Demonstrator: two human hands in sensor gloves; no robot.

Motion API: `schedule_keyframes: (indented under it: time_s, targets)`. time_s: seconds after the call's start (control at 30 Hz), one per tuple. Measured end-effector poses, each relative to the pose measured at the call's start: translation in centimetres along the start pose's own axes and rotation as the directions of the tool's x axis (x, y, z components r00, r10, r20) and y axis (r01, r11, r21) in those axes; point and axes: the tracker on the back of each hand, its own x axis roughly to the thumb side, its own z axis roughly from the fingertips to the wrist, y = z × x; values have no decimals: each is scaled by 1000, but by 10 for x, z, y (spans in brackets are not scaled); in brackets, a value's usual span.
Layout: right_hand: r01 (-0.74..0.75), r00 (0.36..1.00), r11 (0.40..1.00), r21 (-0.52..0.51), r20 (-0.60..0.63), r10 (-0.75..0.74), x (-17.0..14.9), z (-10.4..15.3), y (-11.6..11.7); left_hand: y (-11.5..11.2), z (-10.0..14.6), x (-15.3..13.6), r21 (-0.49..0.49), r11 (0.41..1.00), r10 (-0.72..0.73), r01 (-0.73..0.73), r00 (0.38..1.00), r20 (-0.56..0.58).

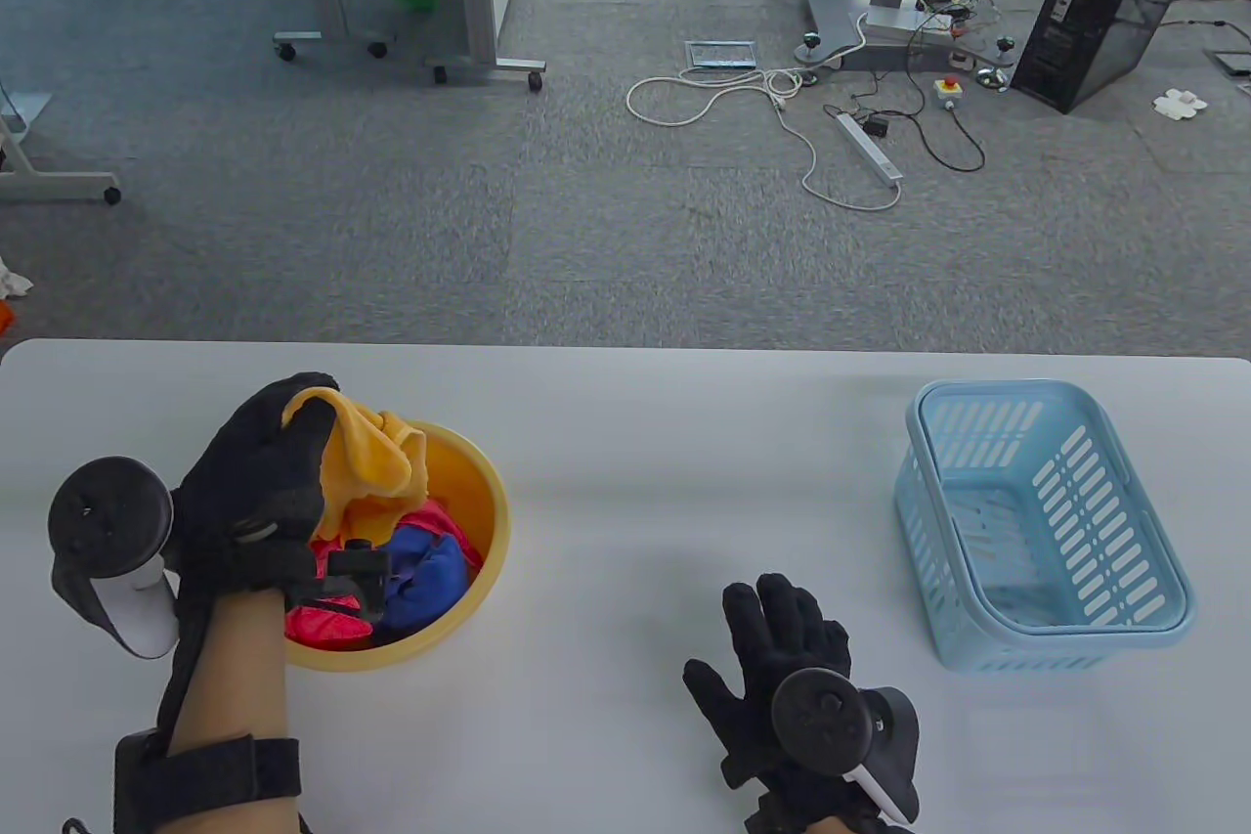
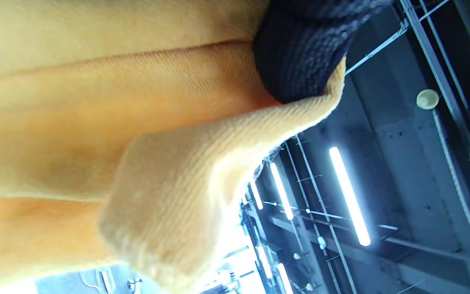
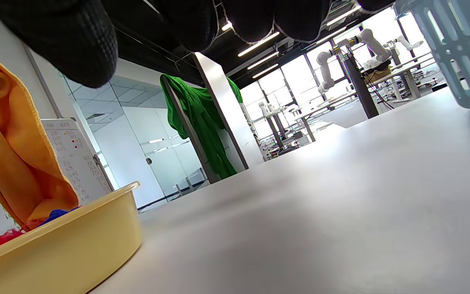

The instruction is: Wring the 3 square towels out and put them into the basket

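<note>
Three towels at the left: orange towel [image 1: 366, 458] pinched up by left hand [image 1: 259, 492] over yellow bowl [image 1: 489, 521]. Right hand [image 1: 797, 653] flat, spread. Grab low end, twist hard, probably dripping; basket [image 1: 1041, 531] far right

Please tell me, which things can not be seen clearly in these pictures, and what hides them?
- Red towel and blue towel, table view: partly covered by the left hand and the yellow towel.
- Yellow bowl bottom: hidden under towels.
- Right hand palm: faces the table.
- Blue basket, right wrist view: cut by the frame edge.
- Left wrist view: towel fills it.
</note>
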Motion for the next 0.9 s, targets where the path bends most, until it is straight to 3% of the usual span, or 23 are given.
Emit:
schedule_keyframes:
  time_s: [0.4,0.7,0.9]
  targets:
    - [111,993,989,-98,-22,-114,-3,3,-15,-5,3,66,36,982,181,-185,980,87]
    - [290,957,952,-98,18,-289,7,8,-29,-33,14,107,-114,942,329,-314,932,152]
    - [386,922,915,-114,60,-382,11,15,-41,-50,21,137,-178,889,454,-422,864,216]
